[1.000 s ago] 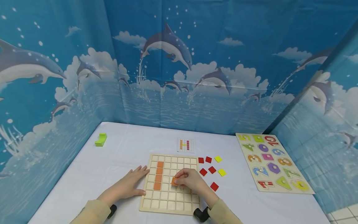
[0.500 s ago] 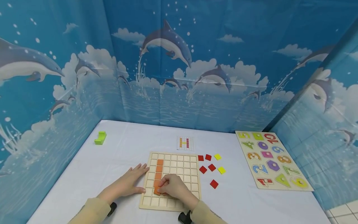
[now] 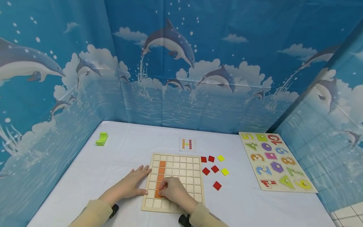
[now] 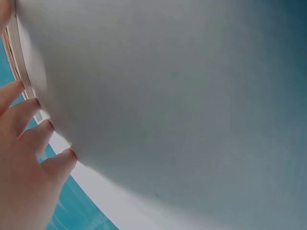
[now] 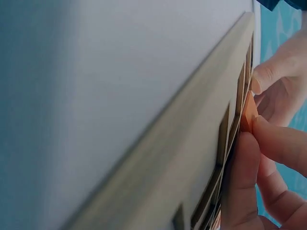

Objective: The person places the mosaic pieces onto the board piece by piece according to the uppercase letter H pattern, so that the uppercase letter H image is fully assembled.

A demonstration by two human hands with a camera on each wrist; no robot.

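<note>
A wooden grid board (image 3: 173,206) lies on the white table with a column of orange tiles (image 3: 161,170) on its left side. At the near end of that column, my right hand (image 3: 175,190) pinches an orange square tile (image 5: 248,115) between thumb and fingers. In the right wrist view this tile stands slightly tilted against the grid; its lower edge is hidden. My left hand (image 3: 127,186) lies with spread, straight fingers along the board's left edge, thumb and fingertips touching the frame. Its fingertips (image 4: 33,104) show in the left wrist view.
Red tiles (image 3: 217,185) and yellow tiles (image 3: 225,171) lie loose right of the board. Behind it lies a printed pattern card (image 3: 187,144). A number puzzle board (image 3: 278,162) is at far right, a green block (image 3: 102,139) at far left. A dolphin curtain (image 3: 181,104) surrounds the table.
My right hand has carried the orange tile leftward and toward me, from mid-board to the near end of the orange column, and lowered it there. The left hand has stayed put.
</note>
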